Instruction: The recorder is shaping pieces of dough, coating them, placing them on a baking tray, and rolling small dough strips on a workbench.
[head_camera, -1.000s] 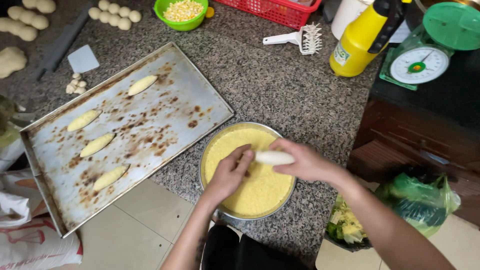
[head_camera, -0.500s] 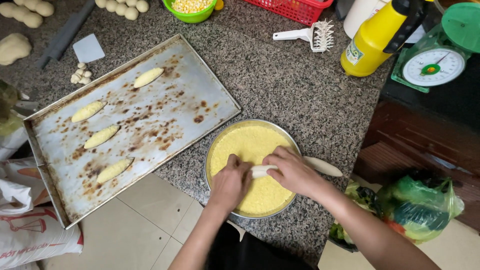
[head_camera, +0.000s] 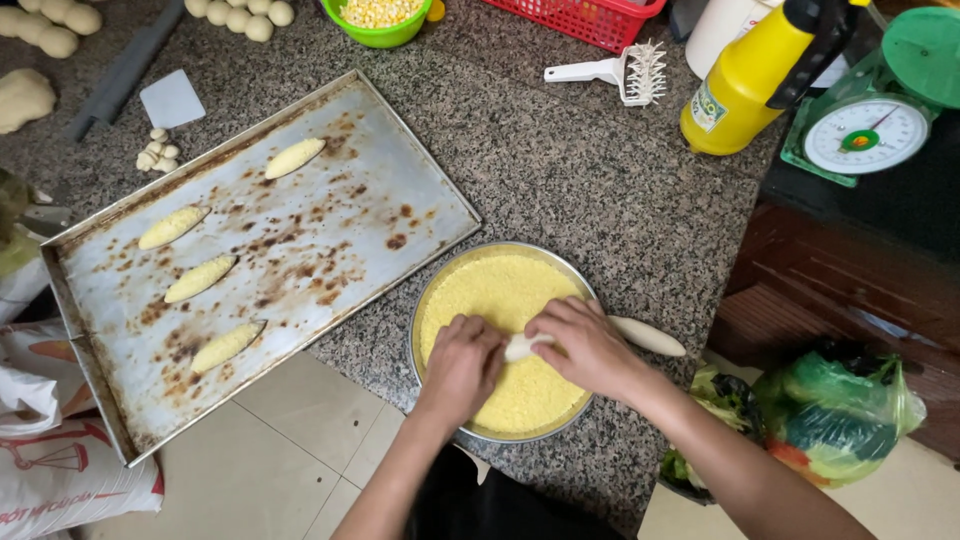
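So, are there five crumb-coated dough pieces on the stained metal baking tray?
No, the stained metal baking tray carries four crumb-coated dough pieces.

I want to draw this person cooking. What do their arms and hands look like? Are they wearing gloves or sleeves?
No gloves: the left hand and the right hand are both bare. No sleeves show either; both forearms are uncovered as far as the picture reaches. I can't see any rings, watch or bracelets. Below the arms there is dark clothing, black or nearly so.
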